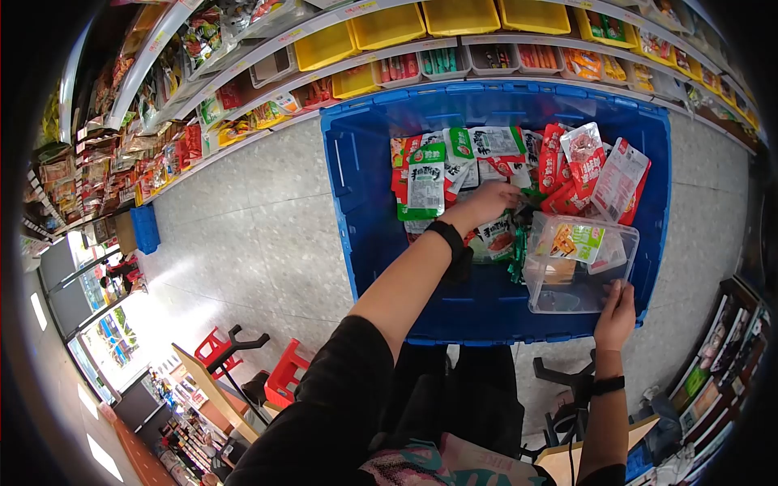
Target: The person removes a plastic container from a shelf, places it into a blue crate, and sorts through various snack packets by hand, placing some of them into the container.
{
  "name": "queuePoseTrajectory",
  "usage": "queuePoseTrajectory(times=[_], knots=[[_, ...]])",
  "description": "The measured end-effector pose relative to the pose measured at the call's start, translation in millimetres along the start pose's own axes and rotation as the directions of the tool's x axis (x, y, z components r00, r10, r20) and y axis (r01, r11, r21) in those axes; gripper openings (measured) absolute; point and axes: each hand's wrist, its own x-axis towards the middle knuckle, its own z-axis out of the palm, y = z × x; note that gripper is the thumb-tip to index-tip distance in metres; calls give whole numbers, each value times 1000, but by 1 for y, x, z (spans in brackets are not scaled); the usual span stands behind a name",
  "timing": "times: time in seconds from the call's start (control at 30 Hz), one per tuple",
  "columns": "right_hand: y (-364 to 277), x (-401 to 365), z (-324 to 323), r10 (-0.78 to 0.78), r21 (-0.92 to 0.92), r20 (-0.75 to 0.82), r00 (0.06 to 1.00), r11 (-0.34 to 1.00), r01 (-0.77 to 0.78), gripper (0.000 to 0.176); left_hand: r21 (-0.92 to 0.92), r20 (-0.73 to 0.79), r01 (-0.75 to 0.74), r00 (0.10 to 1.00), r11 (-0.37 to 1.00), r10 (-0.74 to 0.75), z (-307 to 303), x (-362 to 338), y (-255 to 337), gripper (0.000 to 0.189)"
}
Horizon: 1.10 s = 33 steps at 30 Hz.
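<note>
A large blue crate stands before me, with several snack packets inside. My right hand grips the lower right corner of a clear plastic box, tilted over the crate's right side. A green and white packet shows in or through the box. My left hand reaches among the packets left of the box, its fingers closed; what they hold is hidden. Near its fingertips are small green-wrapped pieces. Green and white pouches lie to its left, red and white pouches to the right.
Shelves with yellow trays and snack bins curve behind the crate. Packaged goods line the left shelves. A red stool and a wooden board stand at lower left. Grey floor surrounds the crate.
</note>
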Motion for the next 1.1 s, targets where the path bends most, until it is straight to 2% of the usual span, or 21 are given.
queuePoseTrajectory(times=[0.17, 0.23, 0.3, 0.37, 0.4, 0.5, 0.63, 0.7, 0.73, 0.8, 0.83, 0.9, 0.93, 1.0, 1.03, 1.1], knots=[[-2, 0, -1, 15, -8, 20, 1000, 1000, -15, 31, 57, 45, 12, 999, 998, -15, -6, 10, 30, 42], [-4, 0, -1, 3, -12, 12, 1000, 1000, -3, 31, 284, 88, -101, 993, 953, 79, -8, 12, 39, 42], [-4, -1, -2, -7, -18, 4, 1000, 1000, 8, 30, 247, 120, -92, 991, 965, 64, -9, 11, 52, 44], [-3, -1, -1, 0, -16, 9, 1000, 1000, 0, 30, -64, 40, -39, 998, 997, 42, -12, 10, 62, 46], [-3, 0, -1, 1, -16, 8, 1000, 1000, 0, 30, 15, 18, -60, 998, 998, 59, -13, 10, 69, 48], [-4, 0, -1, -4, -13, 5, 1000, 1000, 4, 30, 50, 8, -126, 992, 991, 126, -19, 23, 60, 48], [-4, 0, -1, -10, -2, -4, 1000, 1000, 10, 30, 91, -19, -138, 990, 986, 140, -17, 9, 66, 49], [-4, 0, -1, -4, -1, 0, 1000, 1000, 4, 31, 212, -61, -197, 975, 957, 214, -17, 0, 61, 46], [-4, 0, -1, -7, 1, -2, 1000, 1000, 7, 30, 214, -60, -197, 975, 957, 214, -16, -2, 54, 46], [-5, 0, 0, -9, 8, -4, 1000, 1000, 9, 30, 329, 2, -314, 943, 891, 331, -13, -10, 36, 42], [-5, 0, 0, -14, 0, -10, 1000, 1000, 14, 30, 394, -18, -204, 973, 896, 230, -5, -26, 42, 37], [-3, 0, 0, -19, -7, -17, 1000, 1000, 19, 30, 514, 38, -191, 979, 836, 200, -5, -35, 13, 34], [-2, 0, 1, -25, -17, -22, 999, 1000, 25, 30, 515, 38, -191, 979, 835, 201, 1, -46, 14, 34], [-1, 0, 1, -31, -28, -25, 999, 999, 30, 30, 374, -37, 75, 997, 924, -66, 10, -71, 24, 35], [-1, 1, 0, -17, -28, -14, 1000, 999, 17, 30, 374, -37, 75, 997, 924, -66, 8, -76, 24, 35], [0, 0, 0, -3, -29, -3, 1000, 1000, 3, 31, 547, -101, -47, 987, 836, 121, 3, -84, 25, 41]])
